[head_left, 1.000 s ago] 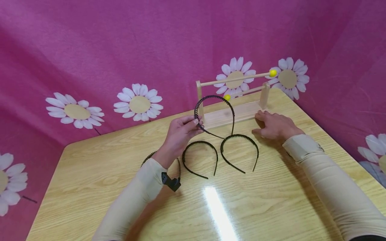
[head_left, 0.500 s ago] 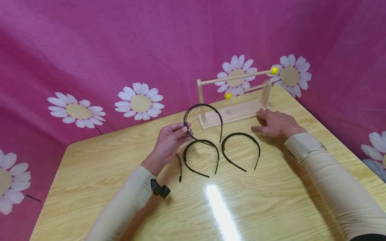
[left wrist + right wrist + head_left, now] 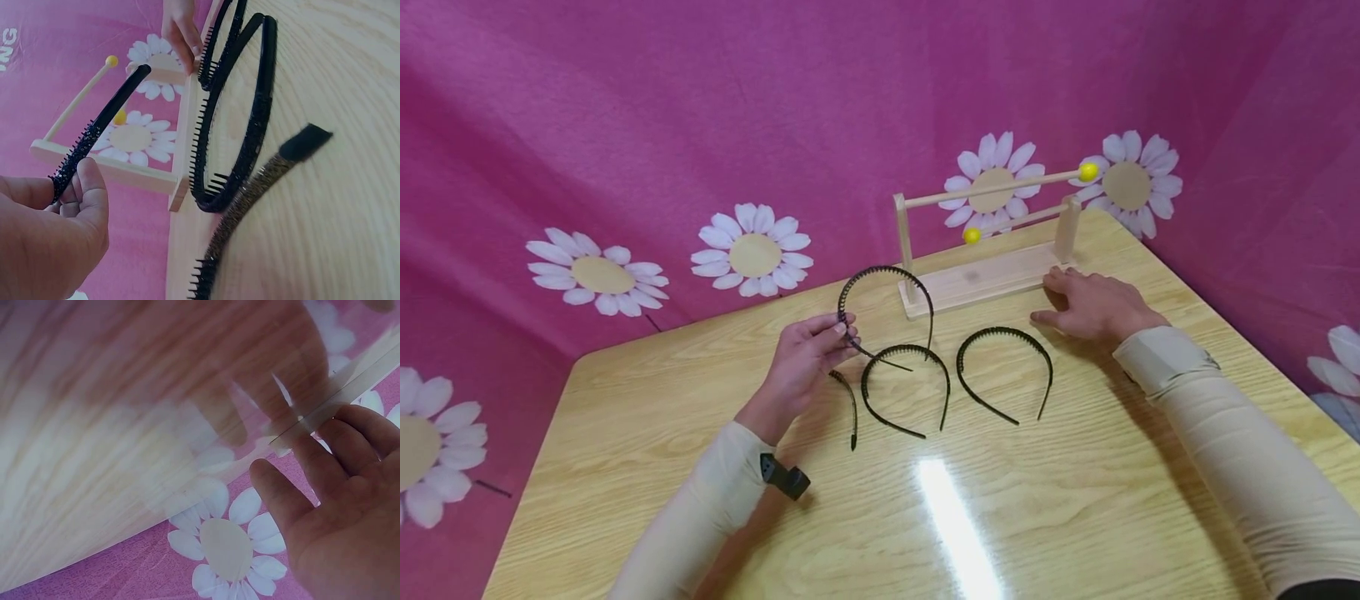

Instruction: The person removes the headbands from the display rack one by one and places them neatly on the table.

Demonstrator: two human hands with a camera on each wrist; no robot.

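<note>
My left hand (image 3: 797, 362) pinches a black toothed headband (image 3: 886, 268) by one side between thumb and fingers, raised over the table. In the left wrist view, glitter shows along this headband (image 3: 119, 97). Below it, a second black headband (image 3: 905, 347) lies on the table and overlaps it in the head view. Another black headband (image 3: 1000, 330) lies to the right. At the left is a headband with a brownish glitter arm (image 3: 247, 190), partly hidden by the left hand. My right hand (image 3: 1097, 304) rests with extended fingers at the near right edge of the wooden stand's base (image 3: 992, 275).
The wooden stand has an upper bar (image 3: 992, 190) and a lower bar (image 3: 1026, 218), each tipped with a yellow ball. It stands near the back edge of the wood-grain table (image 3: 647, 433). A pink daisy-print cloth (image 3: 820, 108) hangs behind.
My left hand has drawn the held headband leftward and down, away from the stand. The right hand has stayed at the base. The view has shifted slightly.
</note>
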